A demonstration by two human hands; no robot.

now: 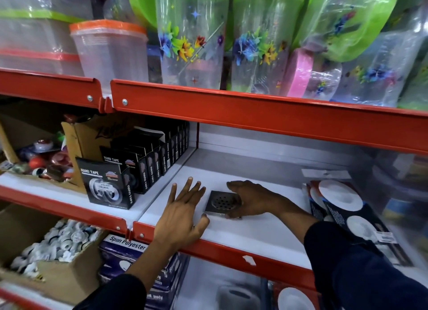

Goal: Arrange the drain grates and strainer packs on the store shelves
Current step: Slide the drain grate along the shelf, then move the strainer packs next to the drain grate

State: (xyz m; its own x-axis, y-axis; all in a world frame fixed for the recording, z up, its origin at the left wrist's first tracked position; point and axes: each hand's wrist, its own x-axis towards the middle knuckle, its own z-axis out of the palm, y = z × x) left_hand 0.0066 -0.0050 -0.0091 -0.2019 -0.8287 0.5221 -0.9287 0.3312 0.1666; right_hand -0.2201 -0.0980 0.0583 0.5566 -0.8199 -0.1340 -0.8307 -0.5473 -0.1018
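Observation:
A square steel drain grate [221, 203] with a round perforated centre lies flat on the white middle shelf [254, 231]. My right hand [251, 199] curls around its right side, thumb at the front edge and fingers behind it. My left hand [183, 211] rests palm down on the shelf just left of the grate, fingers spread, thumb tip near the grate's front left corner. Both sleeves are dark blue. No strainer packs are clearly visible.
Black nano tape boxes [108, 184] stand in a row on the left. Boxed white plates [342, 207] lie at the right. Flowered plastic jars [192, 38] fill the shelf above. Below left is a carton of small white parts [53, 247] and spun polyester boxes [129, 247]. Red shelf lips [254, 115] run across.

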